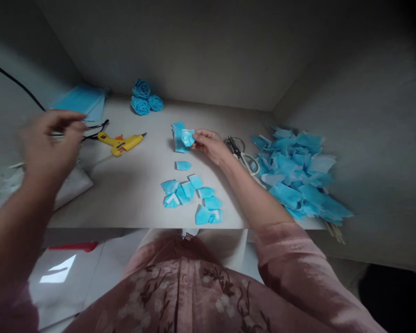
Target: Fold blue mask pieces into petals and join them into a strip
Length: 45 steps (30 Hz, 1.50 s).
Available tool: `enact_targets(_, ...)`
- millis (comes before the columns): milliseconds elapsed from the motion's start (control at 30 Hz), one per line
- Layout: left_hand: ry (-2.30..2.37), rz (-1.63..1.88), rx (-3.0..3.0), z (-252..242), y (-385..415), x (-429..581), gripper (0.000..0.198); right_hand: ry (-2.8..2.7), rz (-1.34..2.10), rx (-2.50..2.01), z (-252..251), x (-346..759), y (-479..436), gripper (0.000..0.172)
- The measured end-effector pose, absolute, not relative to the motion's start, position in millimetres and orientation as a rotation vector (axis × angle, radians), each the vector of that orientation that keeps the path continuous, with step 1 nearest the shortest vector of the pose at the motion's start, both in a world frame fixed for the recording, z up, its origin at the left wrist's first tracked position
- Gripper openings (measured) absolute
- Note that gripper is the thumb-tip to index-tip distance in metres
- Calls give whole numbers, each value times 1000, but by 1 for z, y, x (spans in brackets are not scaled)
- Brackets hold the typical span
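Note:
My right hand pinches a small blue paper petal above a blue strip on the table. My left hand, smeared by motion, is raised at the left near the black wire stand of a yellow glue gun; whether its fingers hold anything is unclear. One folded blue piece lies below the strip. Nearer the front edge, several folded blue petals are loosely grouped, some overlapping.
Three blue paper roses stand at the back. Flat blue sheets lie back left, near a black cable. White-handled scissors and a large bundle of blue pieces with sticks are on the right. A whitish bag is at left.

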<state>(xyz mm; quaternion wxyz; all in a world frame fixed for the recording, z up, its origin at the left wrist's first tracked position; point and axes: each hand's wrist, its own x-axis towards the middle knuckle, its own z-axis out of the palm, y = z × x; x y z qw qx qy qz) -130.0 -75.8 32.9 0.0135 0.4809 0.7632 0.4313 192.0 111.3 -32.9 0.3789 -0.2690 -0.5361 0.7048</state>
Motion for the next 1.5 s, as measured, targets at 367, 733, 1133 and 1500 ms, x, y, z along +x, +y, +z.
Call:
enact_targets(367, 1599, 1035, 1479, 20, 5, -16, 21, -1752, 1739, -556, -31, 187, 99, 62)
enact_targets(733, 1569, 1198, 1214, 18, 20, -13, 14, -1523, 1857, -692, -26, 195, 106, 63)
enact_targets(1133, 1346, 1264, 1077, 0, 31, -6, 16, -1562, 1590, -797, -31, 191, 109, 44)
enact_targets(1500, 1332, 1118, 550, 4, 28, -35, 6, -1257, 1776, -947, -35, 203, 121, 35)
